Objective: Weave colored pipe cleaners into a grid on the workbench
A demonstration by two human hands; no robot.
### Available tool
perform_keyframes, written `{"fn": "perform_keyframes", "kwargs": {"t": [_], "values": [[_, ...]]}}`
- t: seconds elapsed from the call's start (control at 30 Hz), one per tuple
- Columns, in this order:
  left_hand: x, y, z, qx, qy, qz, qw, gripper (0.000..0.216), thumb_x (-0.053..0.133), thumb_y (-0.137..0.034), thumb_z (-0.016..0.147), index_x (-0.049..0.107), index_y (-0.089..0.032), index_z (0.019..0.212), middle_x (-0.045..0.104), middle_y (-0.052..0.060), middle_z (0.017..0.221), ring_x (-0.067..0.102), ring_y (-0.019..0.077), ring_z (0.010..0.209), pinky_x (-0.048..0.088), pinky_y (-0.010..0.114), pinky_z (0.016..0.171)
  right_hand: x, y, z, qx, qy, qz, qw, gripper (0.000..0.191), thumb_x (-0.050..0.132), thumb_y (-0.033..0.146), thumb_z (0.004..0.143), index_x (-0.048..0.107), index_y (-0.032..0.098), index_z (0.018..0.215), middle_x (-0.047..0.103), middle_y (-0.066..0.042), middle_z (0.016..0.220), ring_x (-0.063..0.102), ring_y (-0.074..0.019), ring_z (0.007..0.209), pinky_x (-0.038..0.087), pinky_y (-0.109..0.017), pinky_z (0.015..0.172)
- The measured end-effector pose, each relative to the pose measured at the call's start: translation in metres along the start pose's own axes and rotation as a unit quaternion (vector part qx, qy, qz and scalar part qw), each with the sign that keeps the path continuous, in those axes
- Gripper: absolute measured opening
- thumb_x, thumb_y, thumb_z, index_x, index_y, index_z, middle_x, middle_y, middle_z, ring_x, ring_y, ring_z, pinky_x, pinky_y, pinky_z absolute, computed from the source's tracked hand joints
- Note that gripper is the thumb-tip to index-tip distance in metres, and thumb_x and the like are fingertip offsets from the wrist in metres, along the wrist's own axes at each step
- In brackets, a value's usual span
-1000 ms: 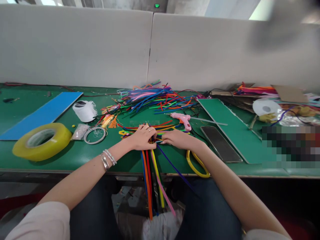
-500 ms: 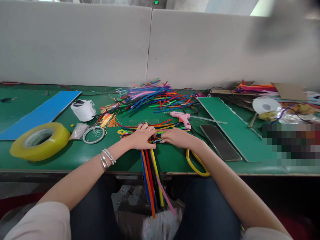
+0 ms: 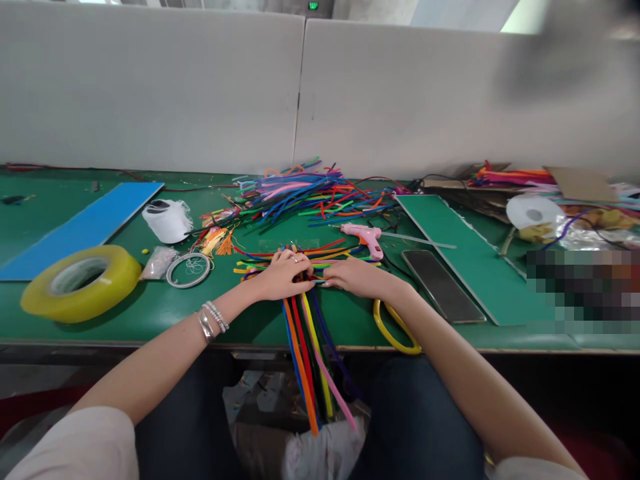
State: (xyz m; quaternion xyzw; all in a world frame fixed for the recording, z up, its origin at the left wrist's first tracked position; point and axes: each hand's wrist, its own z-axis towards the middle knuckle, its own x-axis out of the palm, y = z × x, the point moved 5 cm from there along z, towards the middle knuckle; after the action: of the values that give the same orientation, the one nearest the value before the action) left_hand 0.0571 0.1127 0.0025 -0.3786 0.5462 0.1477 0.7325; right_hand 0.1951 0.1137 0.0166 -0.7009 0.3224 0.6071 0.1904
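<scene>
Colourful pipe cleaners (image 3: 300, 333) cross one another at the middle of the table's near side. Several orange, red, yellow, pink and blue ones hang over the front edge; others lie sideways. My left hand (image 3: 286, 275) is closed over the crossing, its fingers bent and gripping the strands there. Close on its right, my right hand (image 3: 353, 276) pinches a light blue pipe cleaner (image 3: 319, 281) by the crossing. My fingers hide most of the crossing itself.
Beyond my hands lie a pipe cleaner pile (image 3: 300, 193) and a pink glue gun (image 3: 367, 239). On the right are a phone (image 3: 443, 287), yellow-handled scissors (image 3: 393, 330) and a green board (image 3: 465, 260). Yellow tape (image 3: 120, 273), white thread (image 3: 170, 227) and a blue board (image 3: 85, 227) sit left.
A dark purple pipe cleaner now hangs over the front edge, right of the pink one. The hanging strands have swung slightly right. Both hands stay at the crossing.
</scene>
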Motion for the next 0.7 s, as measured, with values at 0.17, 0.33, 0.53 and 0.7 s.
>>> {"fn": "perform_keyframes", "kwargs": {"t": [0.17, 0.33, 0.53, 0.7], "values": [[0.002, 0.001, 0.005, -0.045, 0.016, -0.028, 0.998, 0.016, 0.042, -0.036, 0.082, 0.052, -0.024, 0.088, 0.053, -0.001, 0.107, 0.037, 0.0215, 0.099, 0.027, 0.045, 0.091, 0.001, 0.001, 0.0, -0.007, -0.008, -0.012, 1.0, 0.028, 0.04, 0.031, 0.091, 0.059, 0.018, 0.075, 0.063, -0.005, 0.082, 0.058, -0.0182, 0.069, 0.03, -0.026, 0.057], [0.001, -0.003, 0.006, -0.077, 0.034, -0.033, 0.996, 0.02, 0.042, -0.04, 0.08, 0.052, -0.023, 0.085, 0.051, -0.001, 0.107, 0.036, 0.0225, 0.1, 0.027, 0.046, 0.093, -0.001, 0.0, -0.001, -0.004, -0.008, -0.002, 1.0, 0.028, 0.042, 0.034, 0.09, 0.059, 0.017, 0.075, 0.063, -0.005, 0.08, 0.057, -0.0195, 0.072, 0.033, -0.027, 0.061], [-0.001, -0.002, 0.005, -0.08, 0.064, -0.039, 0.994, 0.021, 0.04, -0.04, 0.08, 0.051, -0.024, 0.088, 0.049, -0.001, 0.111, 0.035, 0.0227, 0.105, 0.024, 0.047, 0.096, -0.009, 0.003, -0.006, -0.012, -0.027, 0.099, 0.995, 0.039, 0.042, 0.053, 0.085, 0.059, 0.018, 0.084, 0.062, -0.005, 0.085, 0.055, -0.0182, 0.072, 0.037, -0.027, 0.063], [0.0, 0.001, 0.007, -0.084, 0.086, -0.047, 0.992, 0.019, 0.042, -0.041, 0.079, 0.05, -0.025, 0.087, 0.048, -0.002, 0.11, 0.034, 0.0228, 0.105, 0.026, 0.047, 0.095, -0.004, -0.001, -0.005, -0.009, -0.026, 0.115, 0.993, 0.041, 0.047, 0.054, 0.083, 0.058, 0.017, 0.097, 0.062, -0.008, 0.097, 0.056, -0.0204, 0.082, 0.038, -0.028, 0.068]]}}
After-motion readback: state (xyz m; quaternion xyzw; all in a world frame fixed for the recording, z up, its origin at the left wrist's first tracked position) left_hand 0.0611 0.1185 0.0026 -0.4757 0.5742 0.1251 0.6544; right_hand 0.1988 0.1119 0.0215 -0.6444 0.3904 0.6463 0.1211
